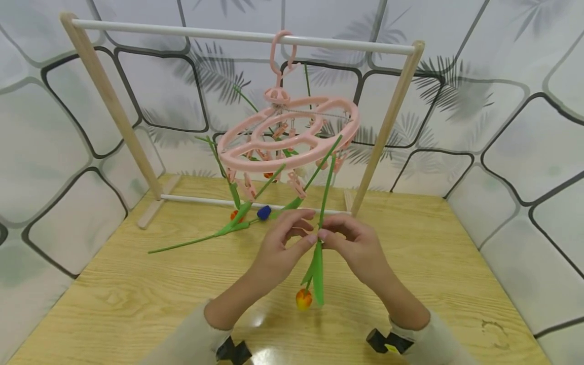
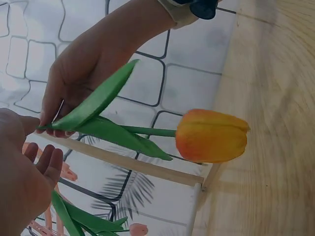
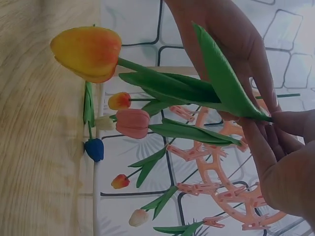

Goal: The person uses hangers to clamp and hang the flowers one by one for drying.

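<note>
An artificial tulip with a yellow-orange bloom hangs bloom-down between my hands, its green leaves spreading above the bloom. My left hand pinches the stem just above the leaves. My right hand also pinches it there, thumb tip close to the left thumb. The stem rises past the near edge of a pink round clip hanger. Several tulips hang bloom-down from the hanger's clips, among them a pink tulip and a white tulip.
The hanger hooks over the white bar of a wooden-legged rack. A blue tulip lies on the wooden table near the rack's lower bar, its stem pointing left. Patterned panels enclose the back and sides.
</note>
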`<action>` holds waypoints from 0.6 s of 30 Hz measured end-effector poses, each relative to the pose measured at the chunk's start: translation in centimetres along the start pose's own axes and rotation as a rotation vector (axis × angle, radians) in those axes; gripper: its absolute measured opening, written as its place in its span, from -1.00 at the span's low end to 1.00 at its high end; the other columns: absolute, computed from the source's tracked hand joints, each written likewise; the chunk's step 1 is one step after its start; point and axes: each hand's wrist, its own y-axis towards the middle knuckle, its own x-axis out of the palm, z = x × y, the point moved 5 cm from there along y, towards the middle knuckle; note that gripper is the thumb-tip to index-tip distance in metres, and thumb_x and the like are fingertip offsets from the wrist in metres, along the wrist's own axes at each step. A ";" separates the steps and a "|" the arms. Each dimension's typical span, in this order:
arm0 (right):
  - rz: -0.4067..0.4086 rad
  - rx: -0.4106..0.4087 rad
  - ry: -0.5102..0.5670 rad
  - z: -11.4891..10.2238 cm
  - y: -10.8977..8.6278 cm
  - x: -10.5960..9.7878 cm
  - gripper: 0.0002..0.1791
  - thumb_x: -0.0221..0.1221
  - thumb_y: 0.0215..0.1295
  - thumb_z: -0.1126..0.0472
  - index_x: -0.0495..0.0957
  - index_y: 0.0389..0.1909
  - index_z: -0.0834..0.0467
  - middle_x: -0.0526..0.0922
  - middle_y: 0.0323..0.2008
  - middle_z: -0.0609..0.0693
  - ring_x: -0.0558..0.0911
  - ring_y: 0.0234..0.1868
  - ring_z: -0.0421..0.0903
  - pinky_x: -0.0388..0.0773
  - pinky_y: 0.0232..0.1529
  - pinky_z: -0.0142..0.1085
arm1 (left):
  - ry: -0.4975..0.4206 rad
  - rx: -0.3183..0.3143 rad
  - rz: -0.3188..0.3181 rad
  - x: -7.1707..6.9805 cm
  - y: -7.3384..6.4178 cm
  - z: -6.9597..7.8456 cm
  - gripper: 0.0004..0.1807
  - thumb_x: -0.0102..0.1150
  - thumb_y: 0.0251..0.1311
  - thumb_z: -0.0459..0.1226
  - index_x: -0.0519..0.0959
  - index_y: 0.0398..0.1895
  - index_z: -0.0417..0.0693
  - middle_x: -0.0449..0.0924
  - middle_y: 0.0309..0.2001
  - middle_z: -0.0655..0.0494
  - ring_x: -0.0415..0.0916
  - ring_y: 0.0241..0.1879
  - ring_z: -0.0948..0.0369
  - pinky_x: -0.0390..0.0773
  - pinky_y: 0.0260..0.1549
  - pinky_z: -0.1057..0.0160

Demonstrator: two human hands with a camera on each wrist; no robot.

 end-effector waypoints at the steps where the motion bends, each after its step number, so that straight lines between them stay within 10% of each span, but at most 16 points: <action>1: 0.005 0.000 0.006 0.0 0.0 0.1 -0.76 0.23 0.37 0.40 0.56 -0.01 0.44 0.61 -0.03 0.27 0.67 -0.05 -0.16 0.73 -0.12 -0.19 | -0.005 -0.010 -0.019 0.1 0.0 -0.1 -0.55 0.17 0.42 -0.33 0.44 0.35 0.02 0.41 0.25 0.04 0.49 0.12 0.05 0.58 0.13 0.21; 18: 0.109 0.055 -0.053 0.5 -0.1 0.2 -0.79 0.28 0.38 0.27 0.63 -0.09 0.32 0.67 -0.08 0.17 0.71 -0.08 -0.14 0.73 -0.12 -0.23 | -0.024 -0.102 -0.071 0.7 -0.2 -1.3 -0.50 0.17 0.41 -0.36 0.44 0.39 0.00 0.45 0.28 0.07 0.50 0.13 0.12 0.61 0.08 0.23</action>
